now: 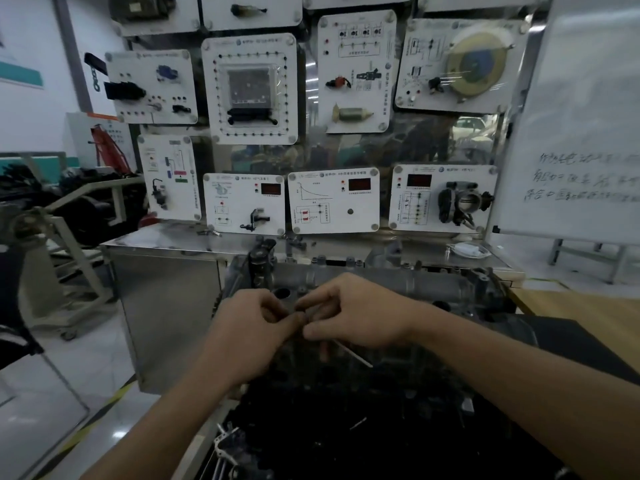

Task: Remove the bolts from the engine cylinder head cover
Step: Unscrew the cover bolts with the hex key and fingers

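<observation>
1. The left hand [252,327] and the right hand [360,313] meet fingertip to fingertip just above the near side of the grey engine cover [363,282]. Both have their fingers curled in a narrow pinch on a small dark piece [300,315]. It may be a bolt or a tool bit, but it is too blurred to tell.
2. A thin pale rod [353,355] slants out from under the right hand, on the near side of the cover. I cannot tell whether that hand holds it too.
3. The cover lies straight beyond the hands, with a round hole [282,292] near its left end. Small dark studs [349,262] stand along its far edge and may be bolt heads.
4. A bolt this small is probably light, rigid steel and perhaps oily, so it slips easily. It is best pinched at the head, thumb against forefinger, and kept upright until it is free of the thread.
5. The cover itself is stiff cast metal and will not give under the hands.
6. On the near side of the cover is a dark tangle of engine parts [346,427], full of gaps that could swallow a dropped bolt.
7. Left of the cover a steel cabinet [166,289] presents a hard corner. Right of it is a wooden table [588,313] with bare surface for laying bolts down.
8. Above the cover there is open room, and the panel board [249,88] stands well behind it.
</observation>
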### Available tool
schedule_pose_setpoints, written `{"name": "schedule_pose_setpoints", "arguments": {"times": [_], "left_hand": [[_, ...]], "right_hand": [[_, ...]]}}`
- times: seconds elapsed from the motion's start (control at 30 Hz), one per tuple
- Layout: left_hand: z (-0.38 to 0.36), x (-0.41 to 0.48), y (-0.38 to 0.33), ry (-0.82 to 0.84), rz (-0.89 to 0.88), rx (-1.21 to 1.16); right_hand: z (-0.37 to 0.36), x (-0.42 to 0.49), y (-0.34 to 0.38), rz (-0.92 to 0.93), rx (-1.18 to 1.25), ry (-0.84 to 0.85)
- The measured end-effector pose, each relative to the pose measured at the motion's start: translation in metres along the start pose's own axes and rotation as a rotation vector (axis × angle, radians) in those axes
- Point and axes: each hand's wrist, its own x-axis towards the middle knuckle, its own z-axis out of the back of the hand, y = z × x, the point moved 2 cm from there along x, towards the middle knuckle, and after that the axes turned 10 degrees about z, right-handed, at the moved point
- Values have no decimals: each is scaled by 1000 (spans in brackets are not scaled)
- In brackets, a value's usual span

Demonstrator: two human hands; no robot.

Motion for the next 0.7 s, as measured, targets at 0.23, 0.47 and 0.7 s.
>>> {"name": "schedule_pose_setpoints", "arguments": {"times": [0.23,0.47,0.7], "left_hand": [[10,5,0,58,-293,189],[20,19,-17,119,-446,397],[33,37,-52,228,-518,453]], "right_hand": [[9,10,11,86,-683,-11],[19,9,-1,191,-464,-60],[40,6,0,231,-178,-294]]}}
